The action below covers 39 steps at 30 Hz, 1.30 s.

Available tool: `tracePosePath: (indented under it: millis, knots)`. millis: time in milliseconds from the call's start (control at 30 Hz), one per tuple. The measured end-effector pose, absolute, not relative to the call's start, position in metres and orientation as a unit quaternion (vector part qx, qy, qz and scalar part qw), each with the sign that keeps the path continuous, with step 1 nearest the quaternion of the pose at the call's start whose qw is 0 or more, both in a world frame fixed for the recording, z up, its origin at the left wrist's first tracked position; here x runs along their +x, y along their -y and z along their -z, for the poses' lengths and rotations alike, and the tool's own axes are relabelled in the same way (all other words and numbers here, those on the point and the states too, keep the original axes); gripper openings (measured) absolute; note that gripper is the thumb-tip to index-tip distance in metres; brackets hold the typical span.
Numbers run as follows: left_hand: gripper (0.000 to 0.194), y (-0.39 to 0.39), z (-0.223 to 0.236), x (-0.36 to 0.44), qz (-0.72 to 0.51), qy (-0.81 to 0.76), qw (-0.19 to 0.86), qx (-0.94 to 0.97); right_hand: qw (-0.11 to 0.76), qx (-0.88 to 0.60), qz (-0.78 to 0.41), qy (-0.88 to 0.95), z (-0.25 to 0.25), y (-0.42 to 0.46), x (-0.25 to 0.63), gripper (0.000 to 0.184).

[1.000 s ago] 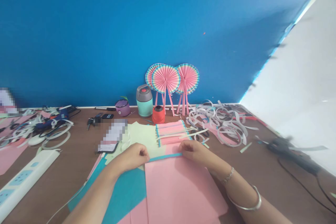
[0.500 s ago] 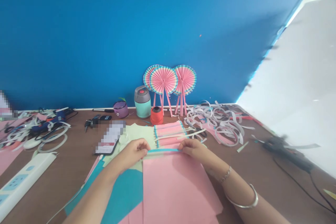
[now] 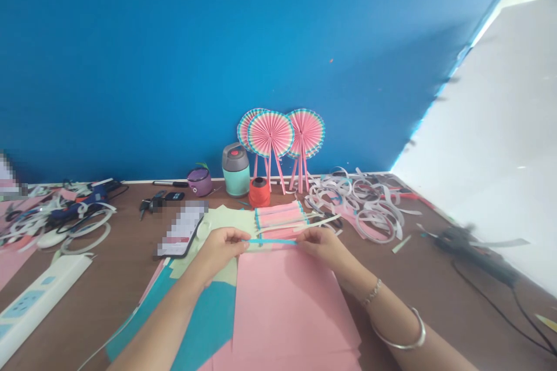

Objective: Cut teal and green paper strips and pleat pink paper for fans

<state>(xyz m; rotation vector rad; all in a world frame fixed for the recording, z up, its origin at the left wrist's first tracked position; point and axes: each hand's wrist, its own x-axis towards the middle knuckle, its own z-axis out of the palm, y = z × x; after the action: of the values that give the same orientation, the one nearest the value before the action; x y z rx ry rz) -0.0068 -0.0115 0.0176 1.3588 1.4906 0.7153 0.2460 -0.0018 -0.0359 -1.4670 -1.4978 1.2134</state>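
Observation:
A narrow blue paper strip [image 3: 276,241] is stretched level between my two hands. My left hand [image 3: 223,250] pinches its left end, and the fingers of my right hand [image 3: 321,247] are closed on the other end. Just below the strip lies a pink paper sheet [image 3: 293,307]; whether the two are joined I cannot tell. Under my left forearm is a teal sheet [image 3: 209,324], with pale green paper [image 3: 230,217] beyond it. Pleated pink paper pieces with blue edges [image 3: 278,215] lie past my fingers.
Pink paper fans [image 3: 270,134] lean at the blue wall, beside a teal flask [image 3: 236,177] and a red container [image 3: 260,192]. Curled paper strips [image 3: 378,211] lie right, near a glue gun [image 3: 474,249]. Left are a phone [image 3: 185,229] and a power strip [image 3: 43,295].
Both hands have moved slightly away from me with the blue strip, which now sits higher than the pink sheet's far edge. The view has shifted a little to the right.

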Motion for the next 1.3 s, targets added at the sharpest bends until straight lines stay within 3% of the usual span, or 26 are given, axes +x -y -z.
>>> tracePosePath:
  millis: [167, 467, 800, 900, 1033, 1300]
  knots:
    - [0.033, 0.009, -0.014, -0.008, -0.331, -0.609, 0.495, 0.524, 0.364, -0.561, -0.473, 0.574, 0.031, 0.004, 0.245, 0.012]
    - [0.022, 0.011, -0.012, -0.003, -0.355, -0.605, 0.466, 0.539, 0.367, -0.54, -0.514, 0.556, 0.034, 0.003, 0.244, 0.014]
    - [0.017, 0.021, -0.009, -0.011, -0.121, -0.572, 0.556, 0.591, 0.301, -0.557, -0.472, 0.613, 0.027, 0.006, 0.247, 0.009]
    - [0.014, 0.023, -0.011, -0.01, -0.101, -0.552, 0.509, 0.653, 0.282, -0.551, -0.405, 0.673, 0.024, 0.009, 0.248, 0.01]
    - [0.012, 0.02, -0.013, -0.009, -0.178, -0.526, 0.366, 0.747, 0.248, -0.539, -0.371, 0.714, 0.024, 0.009, 0.25, 0.01]
    - [0.012, 0.018, -0.01, -0.009, -0.174, -0.532, 0.378, 0.737, 0.249, -0.56, -0.42, 0.669, 0.024, 0.008, 0.25, 0.008]
